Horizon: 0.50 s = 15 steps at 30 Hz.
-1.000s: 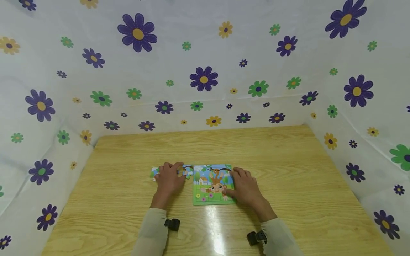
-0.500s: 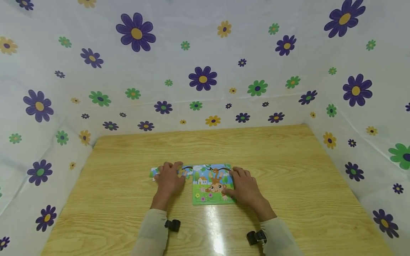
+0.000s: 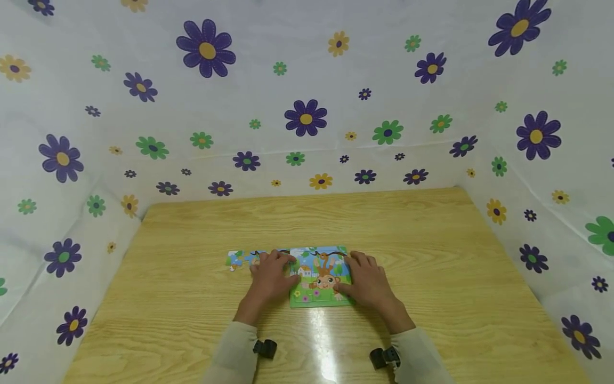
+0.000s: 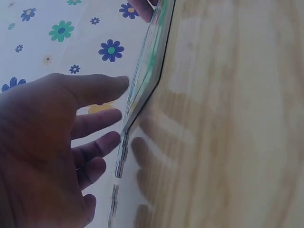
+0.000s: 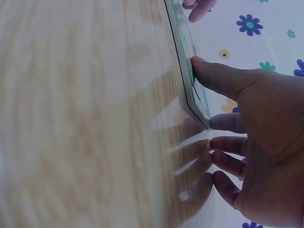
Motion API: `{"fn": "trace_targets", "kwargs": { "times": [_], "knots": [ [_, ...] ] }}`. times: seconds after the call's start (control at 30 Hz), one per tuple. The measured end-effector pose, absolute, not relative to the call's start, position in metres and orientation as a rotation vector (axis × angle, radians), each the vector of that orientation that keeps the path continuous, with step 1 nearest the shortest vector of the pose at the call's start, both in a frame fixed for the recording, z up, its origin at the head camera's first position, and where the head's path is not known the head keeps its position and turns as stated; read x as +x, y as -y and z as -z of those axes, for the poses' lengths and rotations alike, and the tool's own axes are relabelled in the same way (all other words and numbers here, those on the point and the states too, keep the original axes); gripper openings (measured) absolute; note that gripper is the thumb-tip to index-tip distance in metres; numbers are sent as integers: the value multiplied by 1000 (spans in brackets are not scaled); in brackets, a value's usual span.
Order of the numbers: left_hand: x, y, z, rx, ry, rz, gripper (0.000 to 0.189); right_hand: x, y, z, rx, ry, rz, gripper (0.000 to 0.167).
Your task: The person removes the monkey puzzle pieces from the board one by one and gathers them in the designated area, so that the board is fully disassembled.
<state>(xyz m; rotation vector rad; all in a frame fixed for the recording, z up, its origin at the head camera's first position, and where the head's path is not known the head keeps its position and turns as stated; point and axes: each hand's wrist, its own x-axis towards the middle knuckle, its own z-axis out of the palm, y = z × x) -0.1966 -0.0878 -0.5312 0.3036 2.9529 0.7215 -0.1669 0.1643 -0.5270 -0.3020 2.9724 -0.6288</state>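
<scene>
A square jigsaw puzzle [image 3: 312, 290], with a picture of a monkey hanging upside down and a green border, lies flat on the table. My right hand [image 3: 369, 280] holds its right side, thumb on the picture and index finger at the far corner. At the left edge is my left hand [image 3: 269, 277], fingers spread and slightly bent. In the left wrist view, its thumb [image 4: 116, 87] is right over the puzzle face and its fingertips are close to the edge. Loose jigsaw pieces [image 3: 235, 258] lie left of the puzzle, partly hidden behind the left hand.
The wooden table [image 3: 408, 229] stretches out on all sides of the puzzle. A white cloth with printed flowers [image 3: 268, 85] encloses the back and both sides. Each sleeve carries a small black wrist camera [image 3: 265, 349].
My left hand has moved right, from over the loose pieces to the left edge of the puzzle, uncovering more pieces. My right hand and the puzzle have stayed in place.
</scene>
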Motion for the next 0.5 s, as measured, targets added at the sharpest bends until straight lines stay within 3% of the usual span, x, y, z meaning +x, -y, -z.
{"fn": "trace_targets", "kwargs": {
  "times": [0.23,0.5],
  "knots": [
    [-192,84,532,364,-2928,-699,37,-164,-161,526,-299,-2969,665,71],
    [-190,80,529,330,-2935,-677,35,-157,-147,524,-507,-3047,636,35]
  ]
}}
